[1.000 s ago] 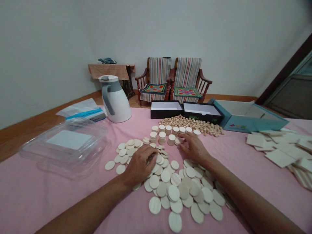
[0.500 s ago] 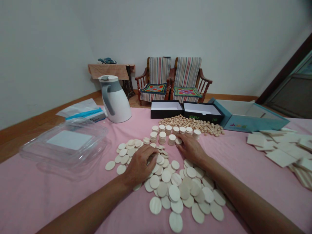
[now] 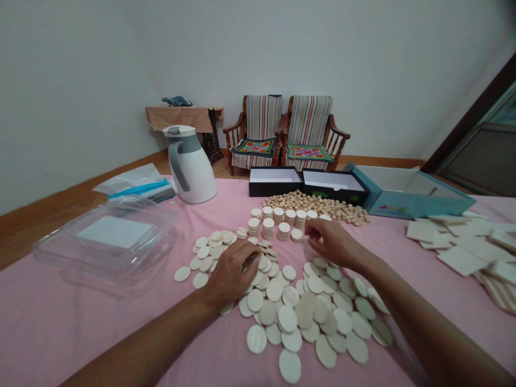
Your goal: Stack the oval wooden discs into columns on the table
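A white thermal jug (image 3: 189, 169) with a grey handle stands upper left of centre, a clear plastic container (image 3: 161, 215) lies to its lower left, and two striped wooden armchairs (image 3: 258, 123) stand against the far wall, beyond two open black boxes (image 3: 274, 185).

Pink cloth (image 3: 72, 328) with wooden discs (image 3: 257, 338) and square tiles (image 3: 461, 260)

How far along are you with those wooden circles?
Done: short stacks of discs stand in a row. In hand: the left hand rests on loose discs, and the right hand is beside the stacks. Left: many loose discs lie spread out.
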Demonstrator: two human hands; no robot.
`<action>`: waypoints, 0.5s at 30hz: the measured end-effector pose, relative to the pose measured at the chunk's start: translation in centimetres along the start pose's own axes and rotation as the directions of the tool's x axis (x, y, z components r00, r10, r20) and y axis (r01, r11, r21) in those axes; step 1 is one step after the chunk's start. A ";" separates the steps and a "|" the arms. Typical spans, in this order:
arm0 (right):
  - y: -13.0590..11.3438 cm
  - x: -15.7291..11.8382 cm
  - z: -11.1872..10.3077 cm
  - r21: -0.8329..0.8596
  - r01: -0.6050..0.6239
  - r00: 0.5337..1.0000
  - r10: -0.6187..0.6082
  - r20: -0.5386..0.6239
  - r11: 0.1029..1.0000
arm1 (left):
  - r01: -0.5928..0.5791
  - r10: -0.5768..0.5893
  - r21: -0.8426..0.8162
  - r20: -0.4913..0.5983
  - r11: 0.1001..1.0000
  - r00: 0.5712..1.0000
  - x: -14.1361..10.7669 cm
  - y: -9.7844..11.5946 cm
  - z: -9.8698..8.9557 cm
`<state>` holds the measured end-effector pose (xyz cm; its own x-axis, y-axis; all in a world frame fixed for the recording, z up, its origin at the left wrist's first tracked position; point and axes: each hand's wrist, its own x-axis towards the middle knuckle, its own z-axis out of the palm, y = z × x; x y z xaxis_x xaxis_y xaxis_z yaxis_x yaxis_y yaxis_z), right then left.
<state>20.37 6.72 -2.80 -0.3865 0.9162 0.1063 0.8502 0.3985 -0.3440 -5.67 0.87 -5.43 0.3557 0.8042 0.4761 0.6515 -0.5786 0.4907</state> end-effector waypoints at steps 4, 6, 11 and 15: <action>0.0 -1.4 -1.5 0.018 0.082 0.966 -0.084 0.245 0.996 | 0.002 -0.002 -0.001 0.004 1.000 1.000 0.1 0.1 -0.1; 0.1 -1.8 -1.6 -0.016 0.093 0.961 -0.085 0.264 0.996 | 0.007 -0.007 0.000 0.008 1.000 1.000 0.1 0.2 -0.2; 0.5 -1.7 -1.5 -0.027 0.115 0.934 -0.099 0.343 0.993 | 0.006 -0.006 -0.002 0.009 1.000 1.000 0.1 0.1 -0.1; 0.5 -1.2 -1.2 -0.011 0.159 0.945 -0.149 0.290 0.987 | 0.005 -0.005 0.000 0.005 1.000 1.000 0.1 0.1 0.0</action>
<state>21.68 5.83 -1.96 -0.5955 0.7946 -0.1185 0.7820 0.5396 -0.3120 -5.63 0.88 -5.34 0.3560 0.8077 0.4700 0.6530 -0.5748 0.4931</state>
